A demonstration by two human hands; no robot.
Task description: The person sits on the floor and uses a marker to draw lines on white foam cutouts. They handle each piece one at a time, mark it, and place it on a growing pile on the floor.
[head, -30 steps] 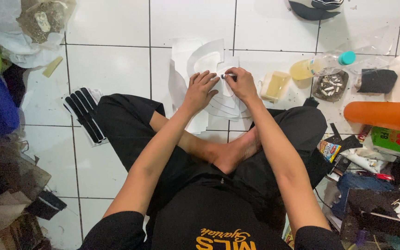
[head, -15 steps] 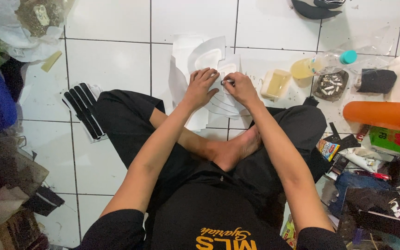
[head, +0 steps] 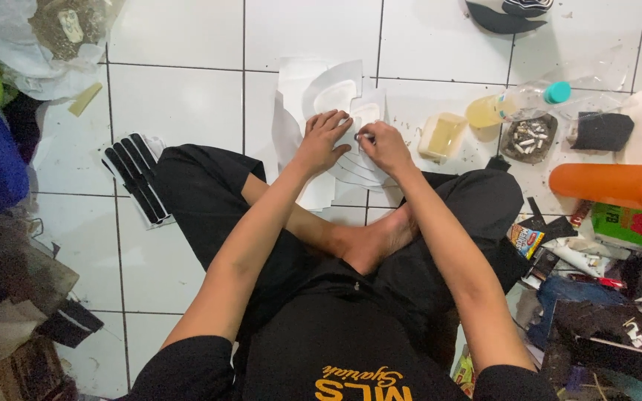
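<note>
Sitting cross-legged on the white tiled floor (head: 180,104) with a stack of white paper pieces (head: 321,96) spread out right in front of the shins, roughly mid-floor just past the knees. For this kind of work I'd say the trick is keeping the sheets pinned flat so nothing slides on the slick tile, and making short controlled moves with the working hand instead of one long pull. The left hand (head: 322,139) is doing the pinning: palm down on the stack, fingers (head: 334,120) spread a bit and pressing on the top sheet. The right hand (head: 385,145) sits just beside it, touching the same sheet, fingers curled and pinching something small at the tips, maybe a pen or blade, honestly too tiny to tell. Keeping both hands that close together looks right to me, since the paper can't buckle between them. The pieces themselves look like thin white card, curved outlines with rounded cutouts, several layered and fanned so the edges show like nested arcs. Off toward the right edge of the floor there's an orange bottle (head: 612,186) lying down, a clear bottle (head: 514,105) of yellowish liquid, and a small ashtray (head: 529,137).
</note>
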